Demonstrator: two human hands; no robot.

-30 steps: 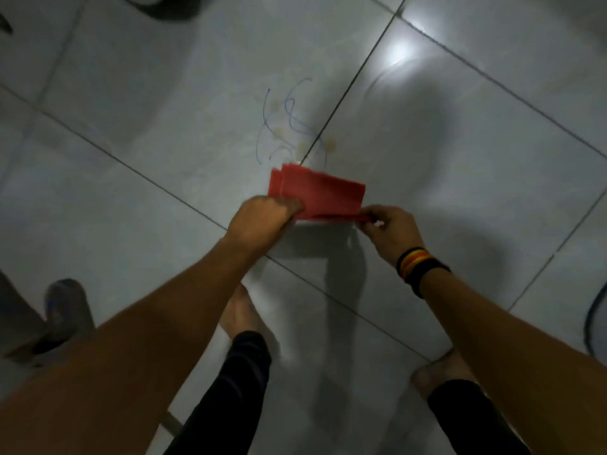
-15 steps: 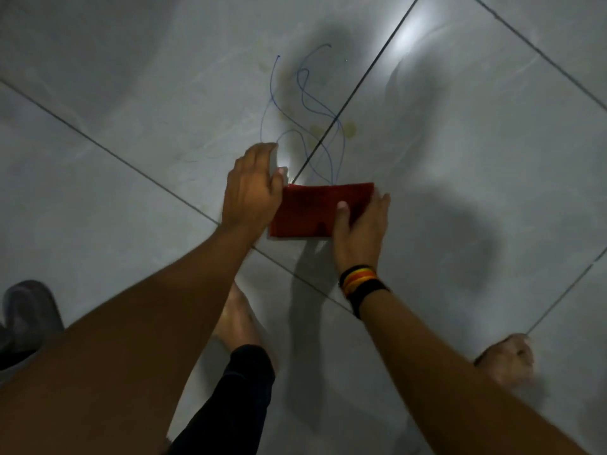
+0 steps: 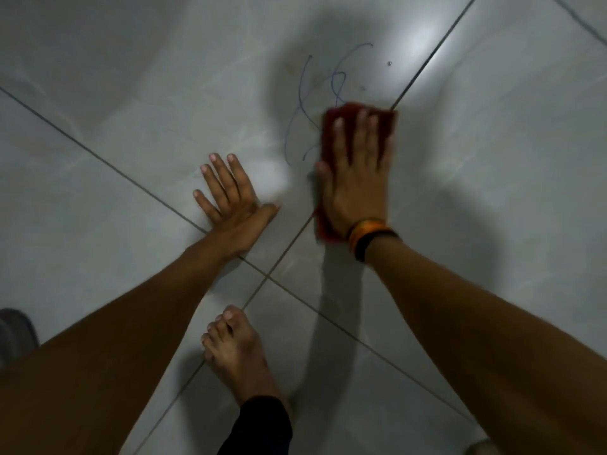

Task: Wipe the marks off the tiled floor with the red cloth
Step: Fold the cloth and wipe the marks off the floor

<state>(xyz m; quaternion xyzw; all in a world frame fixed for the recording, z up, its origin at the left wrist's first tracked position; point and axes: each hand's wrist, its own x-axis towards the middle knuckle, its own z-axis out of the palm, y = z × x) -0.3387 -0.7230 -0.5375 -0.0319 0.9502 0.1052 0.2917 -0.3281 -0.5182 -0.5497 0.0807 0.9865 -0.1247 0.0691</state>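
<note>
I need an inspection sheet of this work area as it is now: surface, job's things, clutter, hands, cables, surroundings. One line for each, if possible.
Surface: pale tiled floor with dark grout lines; a bright light reflection near the top.
Job's things: red cloth flat on the floor; blue scribble marks to its left and above it, partly reaching under its edge.
Clutter: a small dark speck beyond the marks.
Hands: right hand pressed flat on the cloth, fingers extended; left hand spread flat on the bare tile, holding nothing.
Cables: nothing seen.
Surroundings: a bare foot below the hands; a grey object at the left edge, unclear.
</note>
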